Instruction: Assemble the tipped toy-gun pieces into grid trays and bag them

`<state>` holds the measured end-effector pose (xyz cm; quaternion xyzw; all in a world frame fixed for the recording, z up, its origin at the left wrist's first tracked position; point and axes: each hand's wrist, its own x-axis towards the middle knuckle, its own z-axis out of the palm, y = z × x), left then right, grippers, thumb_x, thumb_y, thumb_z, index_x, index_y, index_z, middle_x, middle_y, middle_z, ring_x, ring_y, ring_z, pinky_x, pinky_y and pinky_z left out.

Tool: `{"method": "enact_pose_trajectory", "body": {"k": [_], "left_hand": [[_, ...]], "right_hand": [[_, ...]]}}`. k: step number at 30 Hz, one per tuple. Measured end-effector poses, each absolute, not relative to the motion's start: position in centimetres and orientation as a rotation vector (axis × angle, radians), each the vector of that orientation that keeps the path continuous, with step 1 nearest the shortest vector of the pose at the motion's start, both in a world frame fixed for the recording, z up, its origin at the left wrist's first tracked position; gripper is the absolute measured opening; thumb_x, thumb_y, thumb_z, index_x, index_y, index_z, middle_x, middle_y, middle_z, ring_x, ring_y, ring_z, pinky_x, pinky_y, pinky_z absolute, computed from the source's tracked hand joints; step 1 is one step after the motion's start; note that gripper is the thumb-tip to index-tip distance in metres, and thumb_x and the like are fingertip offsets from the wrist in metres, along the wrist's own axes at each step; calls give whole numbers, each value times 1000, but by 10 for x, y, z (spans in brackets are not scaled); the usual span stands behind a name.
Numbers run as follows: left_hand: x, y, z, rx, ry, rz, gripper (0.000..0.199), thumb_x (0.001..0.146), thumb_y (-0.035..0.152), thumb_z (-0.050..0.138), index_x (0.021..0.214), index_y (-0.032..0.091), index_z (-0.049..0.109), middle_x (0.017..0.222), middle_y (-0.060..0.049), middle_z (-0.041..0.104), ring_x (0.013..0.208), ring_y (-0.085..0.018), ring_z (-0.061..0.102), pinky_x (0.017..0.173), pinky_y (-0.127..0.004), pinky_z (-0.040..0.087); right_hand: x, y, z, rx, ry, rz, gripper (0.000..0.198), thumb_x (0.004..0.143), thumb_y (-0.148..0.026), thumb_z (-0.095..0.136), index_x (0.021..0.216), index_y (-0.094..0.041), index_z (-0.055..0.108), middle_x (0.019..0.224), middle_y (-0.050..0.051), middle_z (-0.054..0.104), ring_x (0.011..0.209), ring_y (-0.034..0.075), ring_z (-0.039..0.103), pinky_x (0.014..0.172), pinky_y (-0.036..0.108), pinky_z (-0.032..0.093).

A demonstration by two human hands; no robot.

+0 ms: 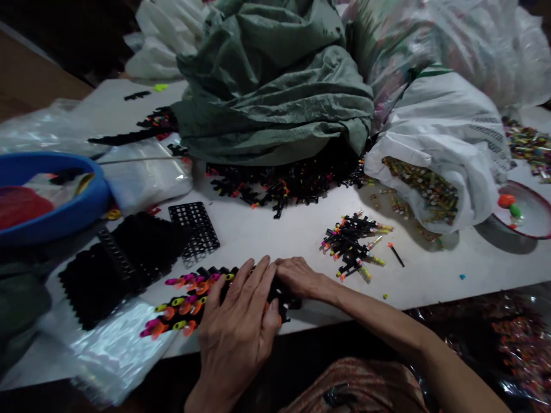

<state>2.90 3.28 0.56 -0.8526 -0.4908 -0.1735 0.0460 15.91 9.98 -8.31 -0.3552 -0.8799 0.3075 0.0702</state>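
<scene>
Rows of small black plastic pieces with pink, orange and yellow tips (185, 307) lie side by side near the table's front edge; they look like tiny toy guns. My left hand (236, 321) rests flat across these rows, fingers stretched out and covering their right part. Just beyond its fingertips, my right hand (297, 277) is closed at the far right end of the rows. Its fingertips are bent down and hidden, so what they grip cannot be made out. A loose heap of similar black pieces (355, 241), some with yellow tubes, lies right of my hands.
A stack of black grid trays (90, 281) and a single grid tray (196, 229) lie left, beside clear plastic bags (116, 344). Behind stand a blue basin (92, 198), a green sack (275, 109) spilling black pieces, a white bag (456, 126) of small tubes and a red-rimmed bowl (536, 221).
</scene>
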Motion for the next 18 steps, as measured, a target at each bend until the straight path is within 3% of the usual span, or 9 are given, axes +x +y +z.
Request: {"method": "enact_pose_trajectory", "body": {"k": [4,6,9,14,18], "left_hand": [[33,37,3,-2578,-1490,-602,54,84,23,45,137,17,41,131,-11,55,124,-29,47,107,-51,27],[36,39,2,-2564,-1493,-633,54,84,24,45,137,17,41,131,-12,56,123,-29,47,106,-51,27],[39,40,2,-2553,-1514,-646,53,84,25,44,137,17,41,130,-12,56,122,-29,49,106,-51,28],[35,34,4,-2576,-1541,-609,52,85,24,44,137,18,41,132,-11,55,123,-29,48,106,-51,27],[33,30,5,-2587,-1541,-603,52,85,22,44,137,19,41,132,-10,55,125,-27,46,108,-50,26]], "right_hand": [[231,86,-66,-1438,-2461,812,30,84,-23,53,114,-18,53,112,8,57,88,18,59,69,26,41],[280,79,-62,-1941,-2336,681,23,86,-22,51,108,-17,56,107,10,58,85,19,60,67,27,39],[332,74,-63,-2205,-2396,668,14,86,-24,51,93,-14,59,97,12,60,80,21,60,62,27,34],[328,72,-69,-1920,-2280,769,5,78,-17,54,83,-15,56,78,4,58,68,16,53,56,25,26],[270,66,-73,-1446,-1858,1313,9,72,-18,59,80,-16,55,68,-3,51,59,10,43,52,21,28]]}}
